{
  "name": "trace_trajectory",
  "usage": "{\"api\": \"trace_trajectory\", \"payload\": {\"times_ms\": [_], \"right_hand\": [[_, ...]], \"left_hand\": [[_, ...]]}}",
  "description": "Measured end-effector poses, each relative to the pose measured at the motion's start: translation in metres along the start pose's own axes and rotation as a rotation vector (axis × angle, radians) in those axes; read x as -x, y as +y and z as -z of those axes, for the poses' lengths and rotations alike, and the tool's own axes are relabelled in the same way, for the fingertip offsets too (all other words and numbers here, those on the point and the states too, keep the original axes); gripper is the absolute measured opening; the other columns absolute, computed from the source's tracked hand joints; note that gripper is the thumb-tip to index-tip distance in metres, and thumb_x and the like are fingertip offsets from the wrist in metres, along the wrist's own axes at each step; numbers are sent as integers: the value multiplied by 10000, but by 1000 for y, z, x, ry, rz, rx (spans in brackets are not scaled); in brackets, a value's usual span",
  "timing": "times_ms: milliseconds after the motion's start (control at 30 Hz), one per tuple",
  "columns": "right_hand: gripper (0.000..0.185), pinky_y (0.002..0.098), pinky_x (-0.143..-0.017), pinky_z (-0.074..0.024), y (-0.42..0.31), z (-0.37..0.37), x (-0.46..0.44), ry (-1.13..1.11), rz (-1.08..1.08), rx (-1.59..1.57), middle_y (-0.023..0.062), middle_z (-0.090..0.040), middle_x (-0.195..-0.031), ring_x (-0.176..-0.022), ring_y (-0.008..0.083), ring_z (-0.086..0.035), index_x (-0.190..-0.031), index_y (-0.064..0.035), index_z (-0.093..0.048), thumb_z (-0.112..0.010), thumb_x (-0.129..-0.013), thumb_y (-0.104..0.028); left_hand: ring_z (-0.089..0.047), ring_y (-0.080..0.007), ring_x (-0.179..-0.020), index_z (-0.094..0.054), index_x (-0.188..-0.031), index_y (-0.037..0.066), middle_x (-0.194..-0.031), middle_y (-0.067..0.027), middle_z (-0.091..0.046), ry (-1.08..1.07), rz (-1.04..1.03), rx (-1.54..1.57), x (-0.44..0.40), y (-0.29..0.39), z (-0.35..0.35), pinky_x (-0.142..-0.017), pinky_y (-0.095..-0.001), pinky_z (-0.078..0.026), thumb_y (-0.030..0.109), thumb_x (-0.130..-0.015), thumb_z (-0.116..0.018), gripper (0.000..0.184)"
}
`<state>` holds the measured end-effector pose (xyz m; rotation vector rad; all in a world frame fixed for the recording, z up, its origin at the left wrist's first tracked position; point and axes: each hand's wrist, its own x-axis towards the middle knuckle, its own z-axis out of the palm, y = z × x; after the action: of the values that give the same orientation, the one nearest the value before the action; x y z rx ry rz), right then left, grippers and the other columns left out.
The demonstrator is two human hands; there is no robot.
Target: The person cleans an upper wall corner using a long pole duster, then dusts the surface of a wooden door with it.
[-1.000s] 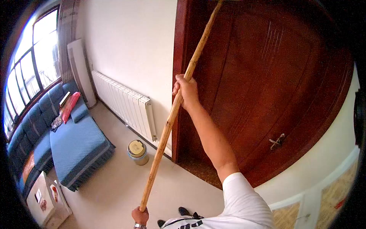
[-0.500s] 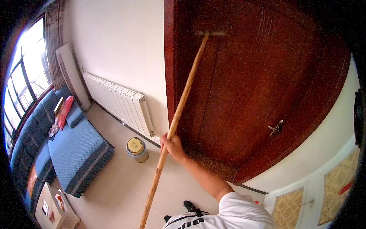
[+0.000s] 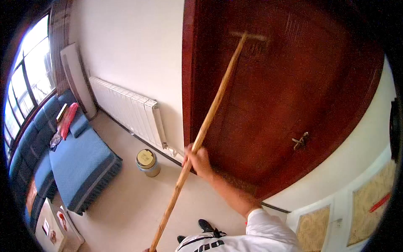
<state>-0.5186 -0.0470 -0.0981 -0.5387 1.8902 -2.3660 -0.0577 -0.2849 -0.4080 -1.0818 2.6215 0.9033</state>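
Observation:
A long wooden pole (image 3: 218,96) runs slantwise from the bottom of the view up to the dark red door (image 3: 268,105). Across its top end sits a narrow bar-like head (image 3: 257,37), dim and blurred against the door's upper panel; its exact kind is unclear. My right hand (image 3: 198,161) is closed around the middle of the pole, in front of the door frame's lower left side. Only a sliver of my left hand (image 3: 147,250) shows at the bottom edge by the pole's lower end, its fingers mostly hidden.
A white radiator (image 3: 126,109) lines the wall left of the door. A small round bin (image 3: 147,161) stands on the floor. Farther left are a blue sofa (image 3: 84,168) and a low table (image 3: 52,227). The door handle (image 3: 300,141) sticks out at right.
The pole's head has shifted right across the door's upper part. My right hand has moved slightly right and up with the pole, and a bit of my left hand now shows below.

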Motion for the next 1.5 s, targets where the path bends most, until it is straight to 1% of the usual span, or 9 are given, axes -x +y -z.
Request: {"api": "trace_trajectory", "payload": {"times_ms": [100,133,200,433,567,700,767,1333,1500], "right_hand": [[176,298,-407,-473,-90,12,-44,128,74,-33,46,-514,-550,-432,145,-531,-823,-53,-505,-592,-822,-207],[162,282,-410,-459,-114,18,-55,141,148,-18,39,-509,-548,-430,140,-523,-815,-55,-510,-583,-830,-199],[164,255,-417,-438,-140,30,-70,108,227,-65,23,-498,-545,-436,126,-512,-832,-64,-516,-571,-843,-217],[156,259,-417,-452,-86,37,-35,85,165,-54,15,-492,-593,-444,116,-507,-847,-74,-494,-558,-856,-216],[173,271,-519,-486,17,32,28,-73,14,-177,18,-496,-608,-522,124,-546,-848,-56,-490,-560,-850,-214],[154,278,-587,-478,28,30,71,-53,-143,9,62,-569,-635,-577,145,-576,-838,-46,-492,-552,-847,-187],[144,280,-590,-479,38,31,80,-30,-195,-88,75,-581,-630,-575,150,-580,-851,-43,-493,-545,-848,-177],[218,273,-509,-456,-142,50,31,391,287,196,18,-527,-591,-519,126,-516,-882,-69,-543,-556,-876,-286],[166,286,-414,-395,-84,29,86,162,-39,-422,-10,-416,-527,-421,107,-413,-809,-107,-477,-528,-893,-241]], "left_hand": [[-586,-425,-674,-648,-774,18,-668,-234,-602,89,-116,68,-13,164,55,-576,-468,-452,394,-802,-559,387],[-554,-390,-516,-578,-583,12,-524,-198,-538,300,-205,9,-14,176,49,-464,-425,-415,313,-742,-630,344],[-564,-385,-523,-587,-597,13,-534,-195,-549,300,-231,32,-33,186,26,-470,-421,-420,312,-744,-627,335],[-576,-427,-646,-638,-750,12,-638,-230,-592,-16,-128,54,-6,146,31,-564,-470,-452,388,-796,-568,385],[-604,-384,-649,-654,-763,46,-664,-204,-613,-73,-81,-67,7,35,10,-568,-448,-466,403,-793,-562,370],[-626,-348,-763,-651,-808,71,-718,-172,-635,-148,126,-271,46,22,22,-689,-454,-487,433,-784,-543,379],[-606,-333,-604,-667,-690,98,-636,-143,-618,-158,94,-455,40,-15,0,-550,-416,-481,360,-728,-572,281],[-610,-335,-682,-662,-812,121,-739,-152,-635,94,-270,-35,-5,189,36,-634,-424,-499,233,-661,-620,192],[-598,-361,-633,-660,-774,96,-667,-167,-619,62,-314,-62,-3,176,12,-583,-432,-494,214,-682,-617,156]]}}
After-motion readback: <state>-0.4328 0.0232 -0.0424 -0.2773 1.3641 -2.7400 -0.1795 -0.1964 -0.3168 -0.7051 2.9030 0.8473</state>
